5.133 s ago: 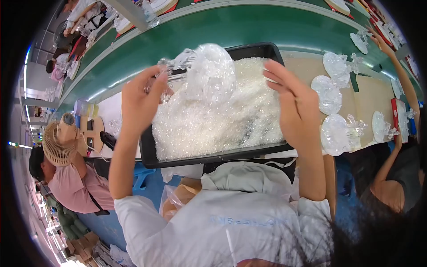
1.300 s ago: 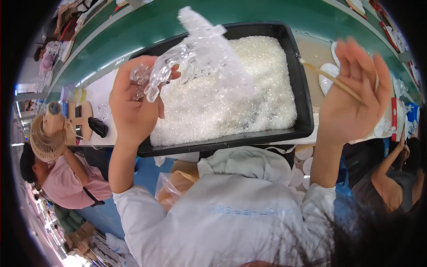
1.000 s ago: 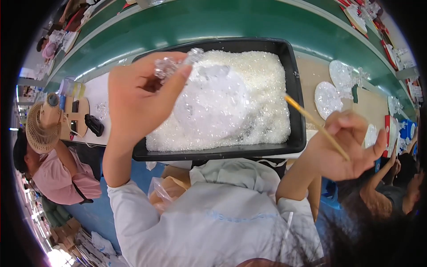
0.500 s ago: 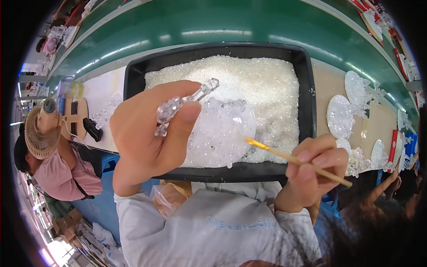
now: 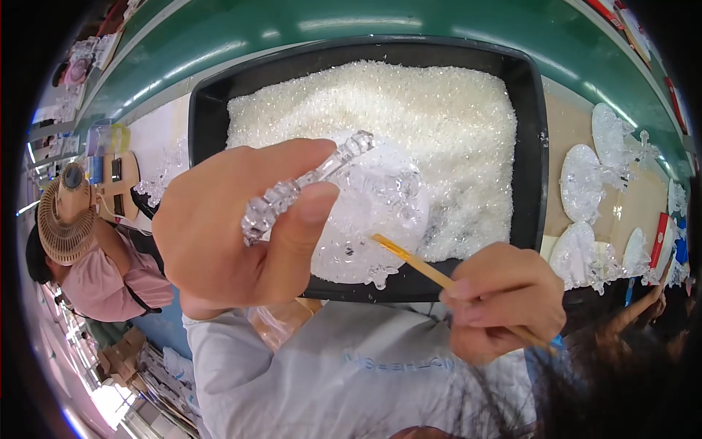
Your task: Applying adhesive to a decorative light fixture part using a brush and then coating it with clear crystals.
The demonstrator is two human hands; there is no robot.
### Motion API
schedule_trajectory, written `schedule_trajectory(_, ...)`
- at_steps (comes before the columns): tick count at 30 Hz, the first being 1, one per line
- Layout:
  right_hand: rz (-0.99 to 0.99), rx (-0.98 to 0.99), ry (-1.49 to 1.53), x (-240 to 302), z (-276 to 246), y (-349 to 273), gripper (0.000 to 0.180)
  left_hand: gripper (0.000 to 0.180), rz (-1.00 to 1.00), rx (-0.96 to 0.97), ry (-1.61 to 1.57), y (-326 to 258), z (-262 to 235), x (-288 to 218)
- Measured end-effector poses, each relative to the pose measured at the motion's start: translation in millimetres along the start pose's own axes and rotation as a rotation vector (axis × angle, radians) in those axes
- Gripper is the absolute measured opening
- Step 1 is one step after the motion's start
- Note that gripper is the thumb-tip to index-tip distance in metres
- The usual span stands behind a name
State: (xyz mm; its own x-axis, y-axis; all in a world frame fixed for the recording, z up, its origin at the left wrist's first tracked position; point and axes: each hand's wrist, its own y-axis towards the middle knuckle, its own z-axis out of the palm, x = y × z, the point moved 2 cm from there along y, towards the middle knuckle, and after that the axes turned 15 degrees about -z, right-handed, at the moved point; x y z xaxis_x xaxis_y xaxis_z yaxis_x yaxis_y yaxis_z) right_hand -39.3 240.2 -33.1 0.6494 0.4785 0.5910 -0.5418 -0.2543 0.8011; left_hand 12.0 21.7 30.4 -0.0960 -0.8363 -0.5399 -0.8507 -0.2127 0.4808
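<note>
My left hand (image 5: 219, 227) is closed around a clear faceted stem (image 5: 274, 208), pinched between thumb and fingers, its knobbed end rising past the fingertips. Just beyond the thumb is a clear round disc (image 5: 340, 252) with raised clear shapes on it, above the tray. Whether disc and stem are one piece, I cannot tell, since my hand covers part of both. In my closed right hand (image 5: 508, 304) is a thin paintbrush (image 5: 424, 271) with a wooden handle. Its yellow tip points at the lower middle of the disc, over or against the surface.
Beneath my hands lies a black tray (image 5: 537, 168) filled with glittering white granules (image 5: 409, 91). Several clear discs (image 5: 583, 183) stand on the bench to the right. A green surface (image 5: 351, 14) runs behind the tray. At left, a person in pink (image 5: 117, 271) sits behind a fan (image 5: 62, 227).
The brush tip has moved left, from the disc's right edge to its lower middle, and my right hand has dropped slightly. The tray appears larger and wider in the view. Both grips remain closed.
</note>
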Motion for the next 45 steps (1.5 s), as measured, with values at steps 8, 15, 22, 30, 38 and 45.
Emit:
schedule_trajectory(8, 0.037, -0.099, -0.018, 1.4, -1.9, 0.9, 0.022, 0.015, -0.030, -0.008, 0.008, -2.4, -1.9, -2.7)
schedule_trajectory(15, -0.155, 0.045, -0.088, 3.3, -1.5, 6.2, 0.022, 0.018, -0.041, -0.017, 0.020, -3.9, 1.6, -6.0)
schedule_trajectory(22, -0.241, 0.121, -0.195, -4.3, 13.7, 6.5, 0.023, 0.017, -0.083, -0.014, 0.041, -7.4, 1.6, -9.8)
schedule_trajectory(30, -0.251, 0.108, -0.206, -2.7, 13.5, 10.8, 0.021, 0.017, -0.142, 0.023, 0.009, -5.7, 2.4, -11.8)
schedule_trajectory(38, -0.194, 0.087, -0.224, 0.6, 12.4, 6.7, 0.022, 0.018, -0.039, -0.003, 0.034, -7.8, 4.4, -4.5)
schedule_trajectory(45, -0.215, 0.080, -0.209, -1.3, 10.9, 5.8, 0.021, 0.016, -0.022, -0.041, 0.034, -7.9, 1.7, -9.4)
